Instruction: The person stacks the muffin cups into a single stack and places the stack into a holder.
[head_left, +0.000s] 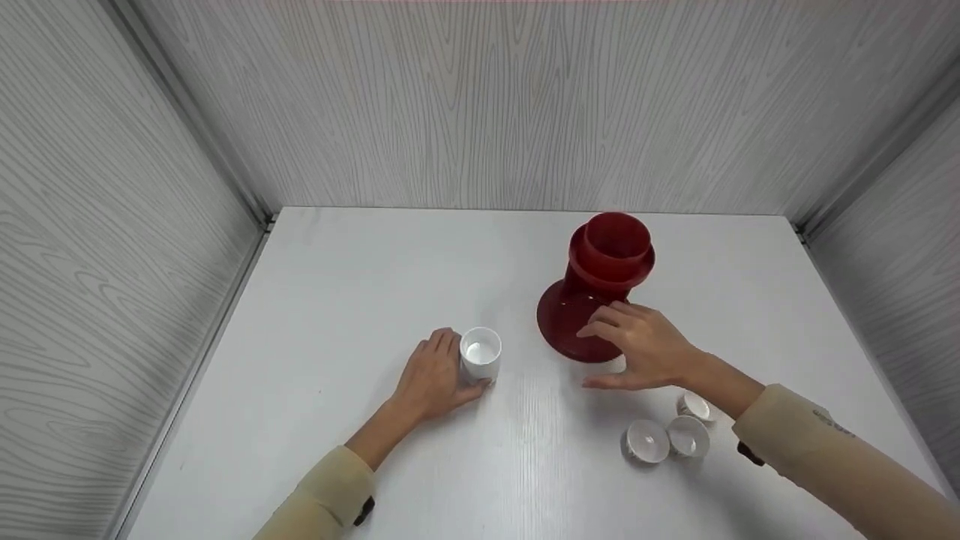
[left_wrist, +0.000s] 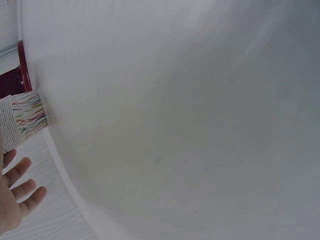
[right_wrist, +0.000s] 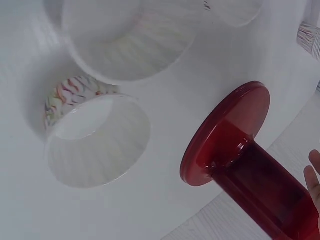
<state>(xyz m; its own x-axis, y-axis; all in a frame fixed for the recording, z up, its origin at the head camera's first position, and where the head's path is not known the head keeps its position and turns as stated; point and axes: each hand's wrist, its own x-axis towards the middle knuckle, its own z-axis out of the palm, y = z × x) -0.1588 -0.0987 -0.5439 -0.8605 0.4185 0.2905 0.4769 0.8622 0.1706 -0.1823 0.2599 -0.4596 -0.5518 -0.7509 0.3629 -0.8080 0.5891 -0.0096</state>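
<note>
A white cup (head_left: 480, 352) with coloured streaks on its side (left_wrist: 22, 120) stands on the white table (head_left: 337, 300). My left hand (head_left: 439, 371) lies beside it on the left, fingers relaxed (left_wrist: 20, 187) and the thumb near the cup's foot. A tall red vessel (head_left: 600, 281) with a wide round base (right_wrist: 225, 135) stands right of centre. My right hand (head_left: 637, 345) hovers by its base, fingers loosely spread and holding nothing. A small white thing (head_left: 616, 365) shows under that palm. Only fingertips (right_wrist: 314, 180) appear in the right wrist view.
Three small white cups (head_left: 646, 440) (head_left: 688, 435) (head_left: 694, 405) sit close together at the front right, near my right forearm. One shows a coloured pattern (right_wrist: 75, 97). Grey wood-grain walls (head_left: 480, 105) close the table on three sides.
</note>
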